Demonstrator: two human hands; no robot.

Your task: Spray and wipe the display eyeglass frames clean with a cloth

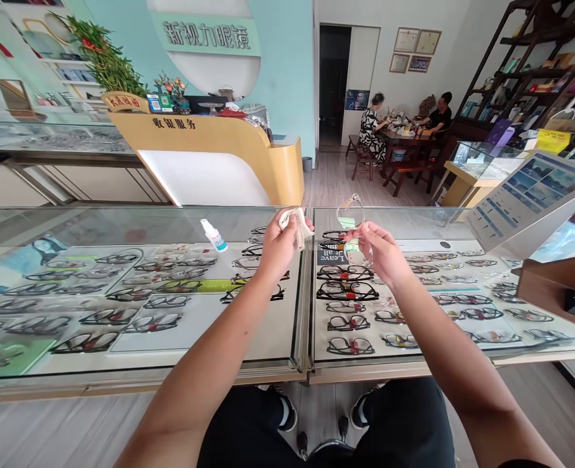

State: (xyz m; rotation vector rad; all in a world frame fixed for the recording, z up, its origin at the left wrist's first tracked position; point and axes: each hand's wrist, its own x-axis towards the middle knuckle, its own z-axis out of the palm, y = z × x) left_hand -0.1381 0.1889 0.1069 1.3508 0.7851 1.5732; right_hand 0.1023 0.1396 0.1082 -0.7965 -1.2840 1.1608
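My left hand (282, 242) is closed around a folded cream cloth (294, 224), part of which sticks out between the fingers. Held up by my right hand (382, 250) is a pair of clear-framed eyeglasses (350, 214), pinched near the middle and turned so one lens is above the other. The cloth and the eyeglasses are apart, both above the glass display counter (308, 312). To the left on the counter top stands a small white spray bottle (213, 235) with a blue band at its base.
Rows of eyeglasses (348, 290) lie under the counter glass. A tilted information board (536, 201) and a brown box (561, 292) are at the right. Beyond the counter stand a cashier desk (287, 166) and a wooden table (407, 134) with two people seated.
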